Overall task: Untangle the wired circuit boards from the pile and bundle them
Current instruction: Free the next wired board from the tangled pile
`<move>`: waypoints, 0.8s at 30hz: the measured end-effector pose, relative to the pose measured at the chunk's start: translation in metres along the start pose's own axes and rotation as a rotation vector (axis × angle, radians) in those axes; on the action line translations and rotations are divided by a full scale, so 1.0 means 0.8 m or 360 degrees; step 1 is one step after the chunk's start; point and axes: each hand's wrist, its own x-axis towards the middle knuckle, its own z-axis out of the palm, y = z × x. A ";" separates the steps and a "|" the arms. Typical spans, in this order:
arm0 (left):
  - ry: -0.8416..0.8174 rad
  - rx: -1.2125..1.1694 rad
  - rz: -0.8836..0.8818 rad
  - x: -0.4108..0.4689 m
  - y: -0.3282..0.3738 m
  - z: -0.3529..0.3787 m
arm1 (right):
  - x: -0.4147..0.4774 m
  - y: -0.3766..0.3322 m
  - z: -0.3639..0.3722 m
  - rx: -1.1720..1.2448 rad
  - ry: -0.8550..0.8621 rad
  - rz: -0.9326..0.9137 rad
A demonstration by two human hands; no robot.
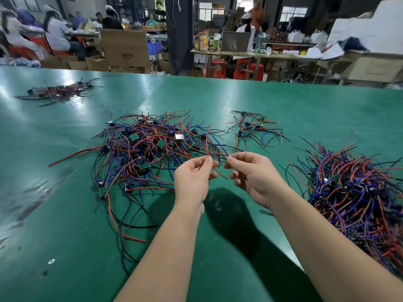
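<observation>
Left hand pinches a red wire, right hand apparently a blue one; draw slowly from tangled pile, avoiding snags.

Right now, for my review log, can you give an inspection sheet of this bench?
Surface: green table, shiny, scuffed at left.
Job's things: loose tangled pile with small green boards; small cluster; dense heap at right; far bunch.
Clutter: nothing seen.
Grippers: left hand pinches a red wire; right hand fingers pinched, contents unclear.
Cables: red, blue, black leads.
Surroundings: seated workers, cardboard boxes, cluttered benches.
</observation>
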 end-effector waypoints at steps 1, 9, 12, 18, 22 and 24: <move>-0.0036 0.0008 0.0000 -0.001 0.001 0.000 | -0.006 -0.001 0.000 -0.0008 -0.0028 -0.0007; -0.0181 -0.0119 0.0039 -0.010 0.001 0.008 | -0.035 0.003 -0.002 -0.0115 -0.0027 -0.0109; -0.0138 -0.0279 -0.0035 -0.011 -0.001 0.011 | -0.036 0.006 -0.005 0.0162 0.0044 0.0034; -0.0283 -0.0035 0.0198 -0.016 -0.006 0.015 | -0.039 0.011 -0.006 -0.0056 0.0072 0.0031; -0.0125 0.0110 0.0293 -0.015 -0.011 0.014 | -0.042 0.016 -0.008 -0.0168 0.0171 -0.0136; -0.0026 0.0033 0.0243 -0.013 -0.011 0.013 | -0.042 0.018 -0.007 -0.0155 0.0233 -0.0198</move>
